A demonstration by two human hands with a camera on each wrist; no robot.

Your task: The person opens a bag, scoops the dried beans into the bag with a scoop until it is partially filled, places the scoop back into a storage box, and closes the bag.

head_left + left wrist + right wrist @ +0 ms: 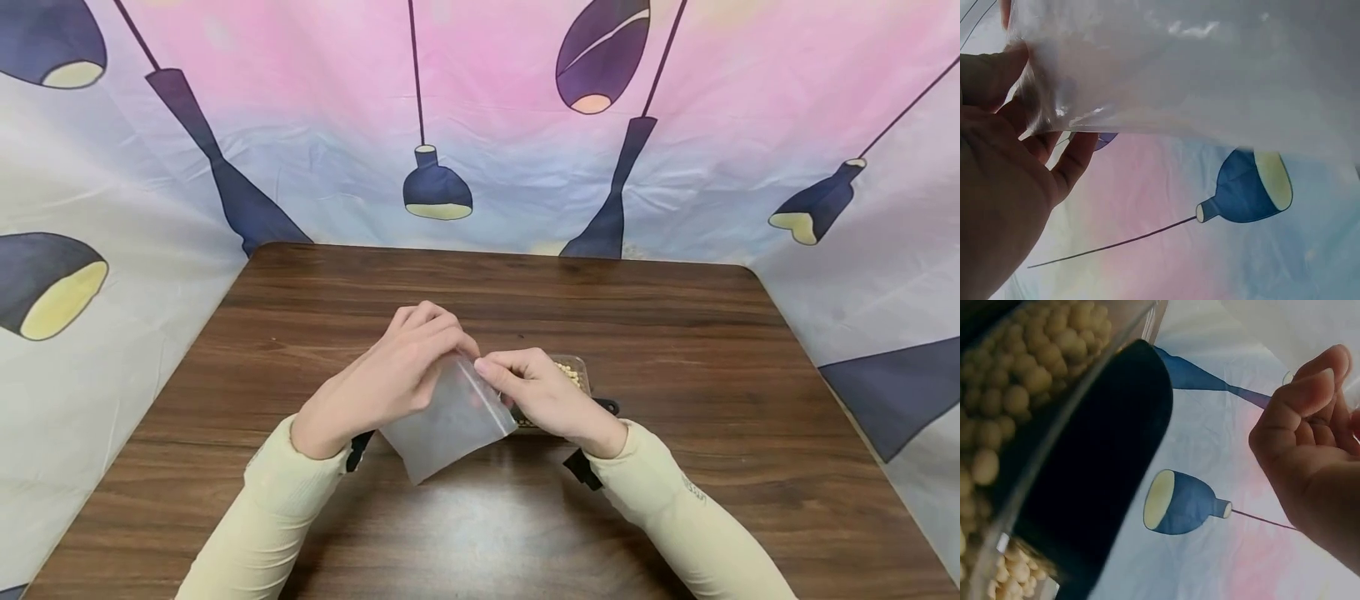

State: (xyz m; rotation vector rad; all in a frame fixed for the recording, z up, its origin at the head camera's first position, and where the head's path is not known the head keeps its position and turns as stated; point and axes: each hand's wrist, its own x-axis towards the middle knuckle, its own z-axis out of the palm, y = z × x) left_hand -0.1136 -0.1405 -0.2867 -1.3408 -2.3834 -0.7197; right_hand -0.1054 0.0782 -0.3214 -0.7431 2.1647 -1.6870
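Note:
A clear zip-lock plastic bag (pixel 446 433) hangs tilted over the table between both hands. My left hand (pixel 397 367) holds it by its upper corner; in the left wrist view the thumb and fingers pinch the film (pixel 1179 81). At the other end of the fold, my right hand (pixel 543 392) pinches the zip edge between thumb and forefinger. Behind the right hand, partly covered by it, stands a clear plastic box (pixel 587 379) of pale round beans (pixel 1029 369), probably soybeans. A black scoop (pixel 1094 462) is at the box, its handle (pixel 609 406) showing beyond the wrist.
The brown wood-grain table (pixel 675 333) spreads around the hands. Fabric printed with hanging lamps (pixel 510 167) closes off the back and both sides. A black wrist strap piece (pixel 582 469) shows below the right cuff.

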